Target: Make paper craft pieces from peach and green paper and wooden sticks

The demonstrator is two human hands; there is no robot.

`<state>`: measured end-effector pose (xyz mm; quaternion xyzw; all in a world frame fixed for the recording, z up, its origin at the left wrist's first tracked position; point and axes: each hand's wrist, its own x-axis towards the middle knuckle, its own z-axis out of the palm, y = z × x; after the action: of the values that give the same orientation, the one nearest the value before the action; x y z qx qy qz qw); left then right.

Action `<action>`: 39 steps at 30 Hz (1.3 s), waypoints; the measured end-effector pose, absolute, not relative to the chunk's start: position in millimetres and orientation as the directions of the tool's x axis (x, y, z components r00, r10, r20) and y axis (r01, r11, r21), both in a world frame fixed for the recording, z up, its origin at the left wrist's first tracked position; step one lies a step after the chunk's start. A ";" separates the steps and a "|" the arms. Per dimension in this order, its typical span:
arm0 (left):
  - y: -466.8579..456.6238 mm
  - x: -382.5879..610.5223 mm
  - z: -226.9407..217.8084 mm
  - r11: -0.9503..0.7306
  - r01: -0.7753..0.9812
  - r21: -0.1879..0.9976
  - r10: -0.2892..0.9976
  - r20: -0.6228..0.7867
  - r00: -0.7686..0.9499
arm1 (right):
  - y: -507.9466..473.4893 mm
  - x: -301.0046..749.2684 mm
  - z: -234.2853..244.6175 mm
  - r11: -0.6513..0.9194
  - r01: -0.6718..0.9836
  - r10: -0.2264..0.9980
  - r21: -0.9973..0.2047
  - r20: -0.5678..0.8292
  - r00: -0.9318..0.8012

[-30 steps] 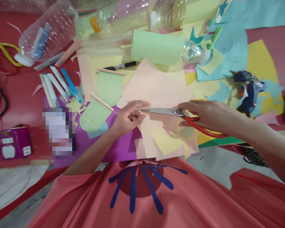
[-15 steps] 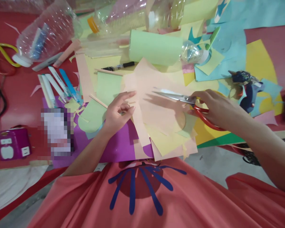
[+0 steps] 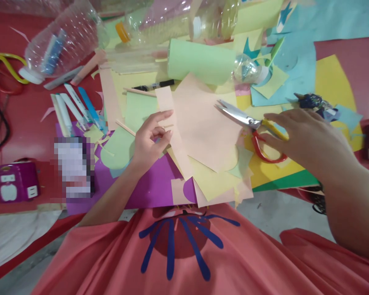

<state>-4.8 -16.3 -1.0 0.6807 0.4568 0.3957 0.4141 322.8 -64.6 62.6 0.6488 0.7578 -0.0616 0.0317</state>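
Note:
My left hand (image 3: 153,133) is curled at the left edge of a long peach paper strip (image 3: 181,153), its index finger and thumb on it. Some of the grip is hidden. Beside the strip lies a larger peach paper sheet (image 3: 207,123) with angled edges. My right hand (image 3: 301,137) hovers over the scissors (image 3: 238,114), fingers spread around the yellow handle, not wrapped tightly. The red handle loop shows in full. The scissors seem to rest on the paper, blades slightly apart and pointing left. Yellow paper (image 3: 212,180) shows beneath the sheet.
A green paper-wrapped bottle (image 3: 201,61) lies behind the sheet, near a black pen (image 3: 155,85). Several markers (image 3: 70,104) and a blurred-out phone (image 3: 74,168) are at left. Clear plastic bottles (image 3: 64,39) lie at the back. Blue paper (image 3: 290,78) is at right.
The scissors have turned and shifted right, their blades parting a little. My right hand has loosened around the handles. The strip's upper end now shows farther left beside my left hand.

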 end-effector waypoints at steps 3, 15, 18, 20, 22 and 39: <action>-15.1 -0.9 6.3 -0.232 0.289 0.929 0.947 0.148 0.284 | -59.2 291.7 69.2 0.077 0.959 0.983 -0.274 -0.143 -0.120; -1.8 4.7 -10.5 -0.264 0.317 0.911 0.940 0.169 0.298 | -30.0 190.0 1.5 -0.120 0.092 0.932 -0.989 -0.144 -0.332; -1.0 1.5 -15.1 -0.236 0.321 0.917 0.946 0.141 0.292 | -33.7 187.1 2.3 -0.151 0.073 0.912 -0.986 -0.167 -0.375; -1.0 0.5 -17.7 -0.235 0.318 0.919 0.946 0.142 0.290 | -35.2 187.7 4.7 -0.131 0.114 0.900 -0.985 -0.167 -0.403; -1.2 0.2 -19.3 -0.244 0.312 0.918 0.946 0.155 0.286 | -35.3 188.8 6.4 -0.088 0.143 0.908 -0.986 -0.139 -0.394; -1.8 -6.0 -9.4 -0.449 0.602 0.660 0.883 0.433 0.184 | -28.3 200.9 2.5 -0.039 0.027 0.992 -0.999 -0.042 -0.121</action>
<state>-6.0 -1.8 -9.4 0.7496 0.4951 0.4034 0.1739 200.9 -28.3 2.5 0.4848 0.5254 -0.5332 -0.4524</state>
